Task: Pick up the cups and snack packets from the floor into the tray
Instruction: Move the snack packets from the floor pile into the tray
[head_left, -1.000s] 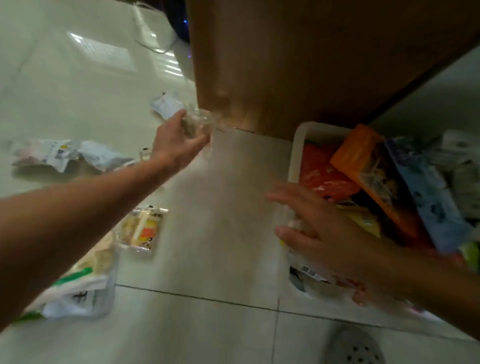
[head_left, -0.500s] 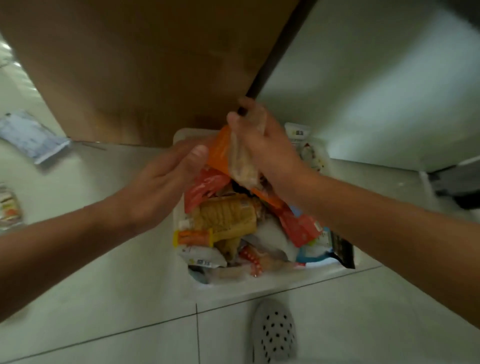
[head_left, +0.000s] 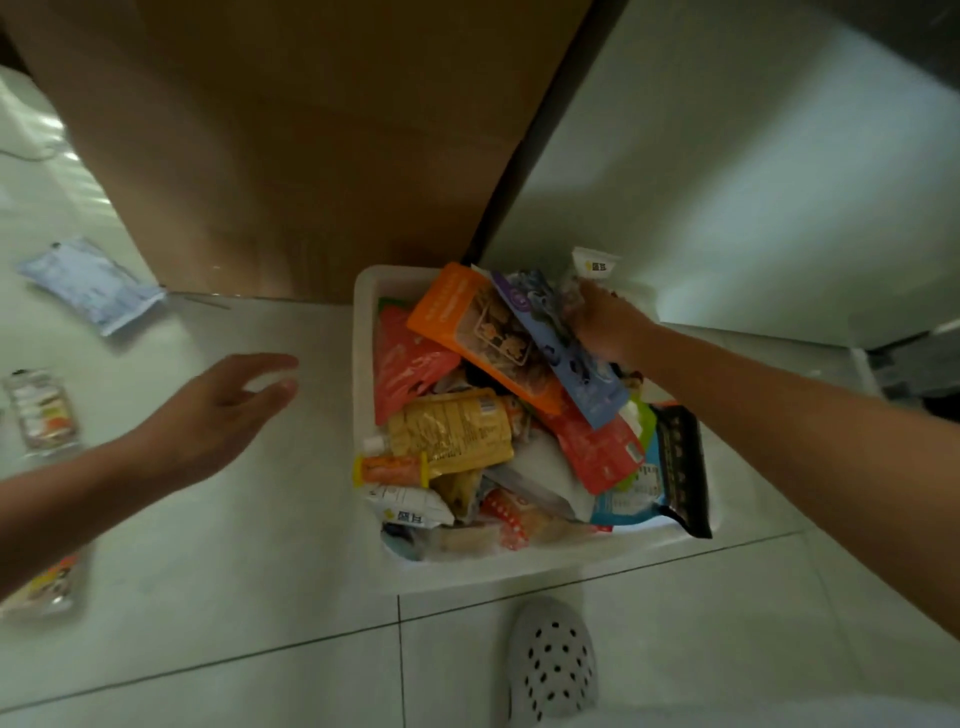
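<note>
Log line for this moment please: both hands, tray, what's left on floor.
left hand: open, empty, over floor | right hand: grips clear item at tray far corner | floor: blue-white packet, clear packet, orange-print packet

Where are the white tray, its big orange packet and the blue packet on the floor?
white tray (head_left: 363, 353), head view, left wall.
orange packet (head_left: 467, 322), head view, printed face.
blue packet (head_left: 93, 283), head view, its middle.

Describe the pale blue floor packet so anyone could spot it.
Start at the brown cabinet behind the white tray. At the cabinet's lower left corner lies the pale blue packet; its neighbour, a clear packet, shows orange print.
</note>
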